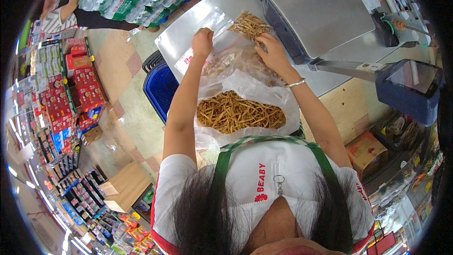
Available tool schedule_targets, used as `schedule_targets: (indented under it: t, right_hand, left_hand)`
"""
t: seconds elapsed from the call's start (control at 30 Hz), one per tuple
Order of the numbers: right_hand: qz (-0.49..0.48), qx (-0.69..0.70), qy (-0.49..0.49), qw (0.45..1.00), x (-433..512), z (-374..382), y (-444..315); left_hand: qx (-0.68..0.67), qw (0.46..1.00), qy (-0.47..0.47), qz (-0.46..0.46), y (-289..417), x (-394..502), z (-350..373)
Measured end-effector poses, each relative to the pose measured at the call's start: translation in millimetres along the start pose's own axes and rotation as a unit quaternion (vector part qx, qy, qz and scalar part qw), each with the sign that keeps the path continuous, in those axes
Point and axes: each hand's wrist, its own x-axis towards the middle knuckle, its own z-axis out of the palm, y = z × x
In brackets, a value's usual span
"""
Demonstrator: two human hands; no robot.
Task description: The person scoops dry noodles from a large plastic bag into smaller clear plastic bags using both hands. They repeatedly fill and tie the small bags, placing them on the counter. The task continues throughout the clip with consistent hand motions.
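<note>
My left hand (203, 43) is closed, its fingertips at the edge of a clear plastic bag (216, 21) on the metal table. Dried brown strips (249, 24) fill the bag's right end. The fingers of my right hand (271, 51) are bent against that filled end; whether they grip it I cannot tell. Below my hands, a large white plastic sack (244, 83) gapes wide, showing many loose dried strips (240, 113) like dried vegetables. Crumpled clear film (230, 62) covers more brown contents between the sack and the bag.
A weighing scale (318, 10) with a display unit (407, 81) stands on the metal table (180, 39) to the right. A blue bin (159, 92) is at the table's left. Bottled-water packs (124, 5), a person's arm (72, 0) and stocked shelves (56, 95) lie beyond.
</note>
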Motion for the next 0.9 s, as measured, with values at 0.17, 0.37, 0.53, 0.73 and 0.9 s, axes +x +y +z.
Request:
schedule_targets:
  t: [0.17, 0.37, 0.53, 0.73, 0.9]
  right_hand:
    - [-0.078, 0.021, 0.083, 0.993, -22, -20, -35]
    - [-0.059, 0.161, 0.098, 0.980, -48, -56, -117]
    - [-0.174, 0.251, -0.026, 0.952, -89, -66, -179]
    - [-0.115, 0.298, -0.047, 0.946, -103, -31, -213]
    - [-0.057, 0.272, -0.081, 0.957, -111, -24, -209]
  left_hand:
    - [-0.089, 0.994, 0.061, -0.026, -9, -7, -37]
    - [-0.299, 0.934, 0.092, -0.175, 24, -25, -108]
    - [-0.471, 0.856, 0.134, -0.166, 77, -73, -167]
    - [-0.297, 0.938, 0.168, -0.060, 123, -143, -212]
    - [-0.223, 0.969, 0.109, 0.011, 158, -188, -225]
